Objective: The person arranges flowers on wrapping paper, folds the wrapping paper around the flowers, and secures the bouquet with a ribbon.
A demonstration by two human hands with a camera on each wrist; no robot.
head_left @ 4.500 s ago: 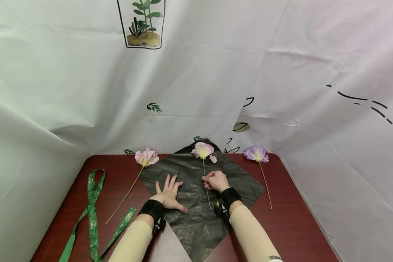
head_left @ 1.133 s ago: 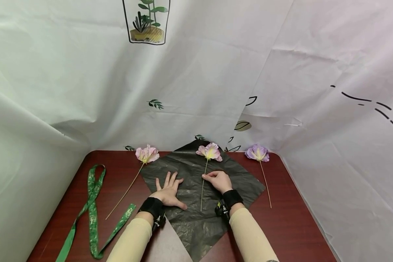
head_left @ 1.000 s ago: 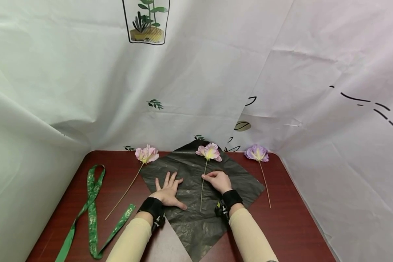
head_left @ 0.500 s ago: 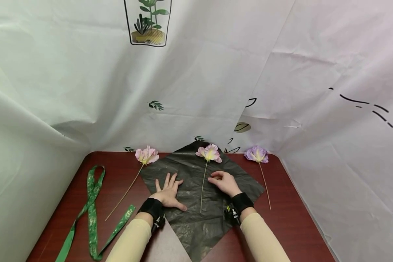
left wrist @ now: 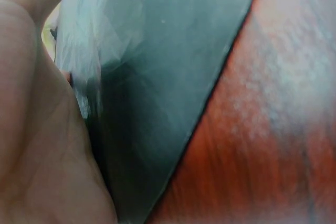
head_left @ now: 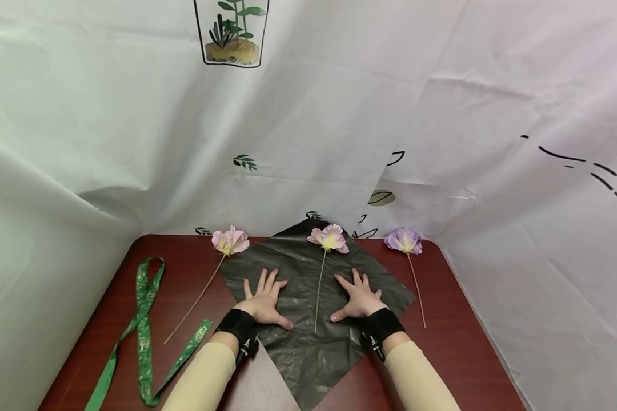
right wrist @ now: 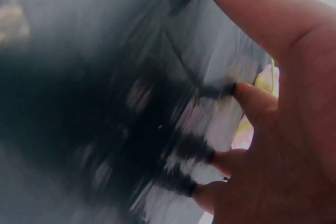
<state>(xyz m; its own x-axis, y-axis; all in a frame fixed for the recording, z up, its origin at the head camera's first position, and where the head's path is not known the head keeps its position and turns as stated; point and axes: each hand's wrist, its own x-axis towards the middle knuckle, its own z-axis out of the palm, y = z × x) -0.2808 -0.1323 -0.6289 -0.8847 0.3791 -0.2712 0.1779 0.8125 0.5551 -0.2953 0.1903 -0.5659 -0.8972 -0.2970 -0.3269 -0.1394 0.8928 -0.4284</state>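
Your left hand (head_left: pixel 261 305) and right hand (head_left: pixel 361 300): both spread on the black sheet (head_left: pixel 311 365), lower center, head view. Center pink flower (head_left: pixel 329 237) lies on it, stem (head_left: pixel 319 291) between them. Left pink flower (head_left: pixel 230 241), purple flower (head_left: pixel 404 240) at right, green ribbon (head_left: pixel 144 354) lower left, red worktop (head_left: pixel 460 354) under. Left wrist: your palm (left wrist: pixel 47 150) at left, sheet edge diagonal. Right wrist: your fingertips (right wrist: pixel 247 95) touch the sheet.

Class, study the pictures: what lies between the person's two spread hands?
In the head view, the stem of the middle flower lies on the black sheet between the left hand and right hand.
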